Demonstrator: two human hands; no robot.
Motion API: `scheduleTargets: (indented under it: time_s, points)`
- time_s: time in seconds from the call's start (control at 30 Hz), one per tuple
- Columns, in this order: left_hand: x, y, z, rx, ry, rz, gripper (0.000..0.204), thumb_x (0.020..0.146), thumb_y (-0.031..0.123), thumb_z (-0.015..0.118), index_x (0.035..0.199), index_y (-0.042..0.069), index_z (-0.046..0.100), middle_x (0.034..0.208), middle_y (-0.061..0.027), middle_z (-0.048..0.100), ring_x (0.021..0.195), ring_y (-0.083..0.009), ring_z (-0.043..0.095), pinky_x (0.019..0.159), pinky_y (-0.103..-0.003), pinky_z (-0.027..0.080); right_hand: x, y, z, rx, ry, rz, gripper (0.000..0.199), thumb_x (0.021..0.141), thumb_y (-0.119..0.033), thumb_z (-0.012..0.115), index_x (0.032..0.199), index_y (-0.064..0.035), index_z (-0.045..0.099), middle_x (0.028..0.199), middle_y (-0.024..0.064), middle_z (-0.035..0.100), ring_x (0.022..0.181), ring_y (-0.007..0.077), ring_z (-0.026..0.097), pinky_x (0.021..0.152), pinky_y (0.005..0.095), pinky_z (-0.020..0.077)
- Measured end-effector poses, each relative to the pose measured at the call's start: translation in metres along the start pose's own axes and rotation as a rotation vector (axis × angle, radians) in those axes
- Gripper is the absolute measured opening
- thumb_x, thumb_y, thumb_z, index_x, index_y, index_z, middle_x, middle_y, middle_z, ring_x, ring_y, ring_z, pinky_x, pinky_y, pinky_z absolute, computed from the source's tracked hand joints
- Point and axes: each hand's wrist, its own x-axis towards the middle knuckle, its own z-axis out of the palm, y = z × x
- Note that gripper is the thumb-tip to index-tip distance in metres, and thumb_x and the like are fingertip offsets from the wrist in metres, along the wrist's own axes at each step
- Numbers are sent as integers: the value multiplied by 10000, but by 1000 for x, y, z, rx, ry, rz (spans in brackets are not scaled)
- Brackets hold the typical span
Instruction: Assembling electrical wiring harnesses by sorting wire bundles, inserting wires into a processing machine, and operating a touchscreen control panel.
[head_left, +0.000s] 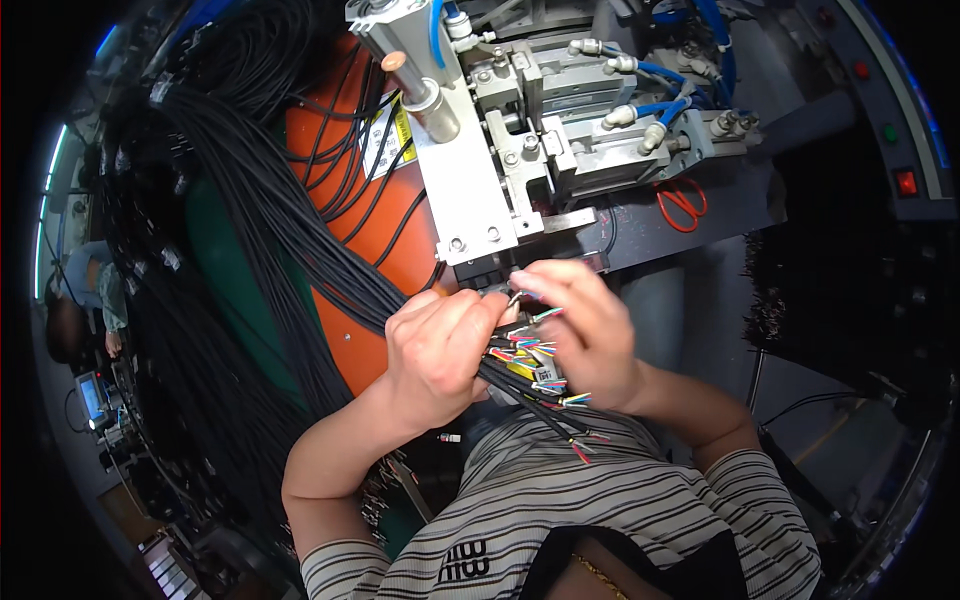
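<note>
Striped shirt (pixel 650 490) nearest, the left hand (pixel 440 348) clasps black cables (pixel 345 278).

Metal fixture (pixel 455 195) blocks us just ahead; black cable bundle (pixel 290 235) bars way left of our left hand (pixel 437 350); open room lies right of our right hand (pixel 595 335).
</note>
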Motion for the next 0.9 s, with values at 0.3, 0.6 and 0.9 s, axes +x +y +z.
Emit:
scheduleTargets:
  time_s: [0.3, 0.6, 0.9]
  points:
    - [2, -3, 2, -8, 22, 24, 466, 536, 100, 754, 968, -9, 617, 677, -59, 520, 539, -229, 523, 515, -331, 387, 15, 13, -19, 902, -128, 523, 220, 938, -32, 617, 1129, 67, 663, 1111, 160, 634, 875, 172, 653, 796, 270, 529]
    - [5, -12, -2, -205, -69, -10, 376, 626, 138, 795, 931, 14, 614, 670, -70, 552, 544, -241, 558, 513, -329, 410, 22, 14, -27, 716, -205, 413, 194, 915, 68, 587, 1089, 63, 673, 1061, 164, 648, 714, 142, 661, 556, 202, 502]
    - [10, -20, -14, -497, -171, -129, 281, 712, 76, 761, 943, -4, 622, 710, -76, 612, 604, -230, 618, 557, -332, 471, 28, 16, -25, 812, -264, 400, 166, 916, 72, 588, 1056, 70, 678, 1031, 165, 648, 674, 144, 659, 518, 202, 487]
